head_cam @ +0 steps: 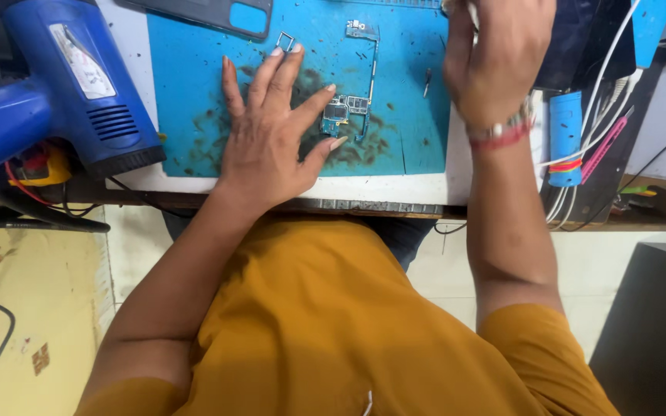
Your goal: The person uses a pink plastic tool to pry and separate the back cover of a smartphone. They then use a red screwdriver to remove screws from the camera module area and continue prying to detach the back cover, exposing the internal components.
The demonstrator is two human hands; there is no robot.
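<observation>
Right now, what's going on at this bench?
A person in an orange shirt sits at a workbench. Their left hand lies flat on a stained blue mat, fingertips pressing a small phone circuit board. Their right hand is raised above the mat's right edge, holding something thin and white that is too hidden to identify. A blue heat gun rests at the left.

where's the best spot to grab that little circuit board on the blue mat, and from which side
Probably by the long thin edges of the circuit board, pinched from above near its wide lower end. It lies flat on the blue mat, and the left hand already rests beside that end, thumb and forefinger around it. Its upper strip looks narrow and fragile.
</observation>
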